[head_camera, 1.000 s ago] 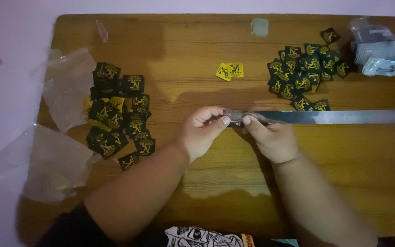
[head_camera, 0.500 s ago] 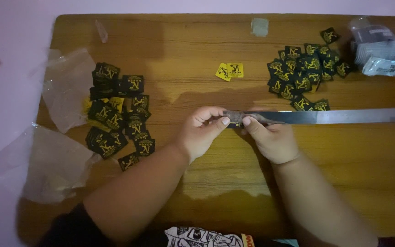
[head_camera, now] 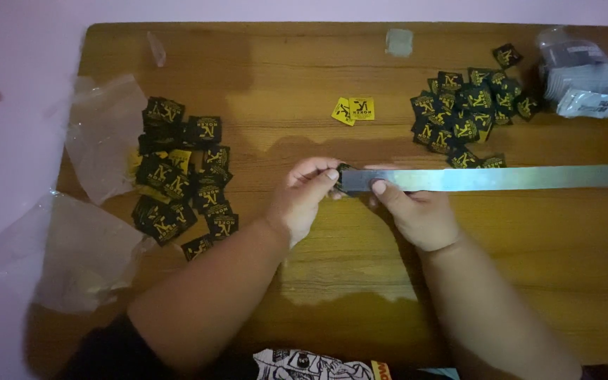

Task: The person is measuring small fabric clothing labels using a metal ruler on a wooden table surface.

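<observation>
A heap of small square black labels with yellow print (head_camera: pixel 177 176) lies at the left, another heap (head_camera: pixel 469 112) at upper right. Two yellow labels (head_camera: pixel 353 110) sit top centre. Clear plastic bags (head_camera: pixel 93 211) lie far left; a filled packet (head_camera: pixel 578 81) upper right.
</observation>
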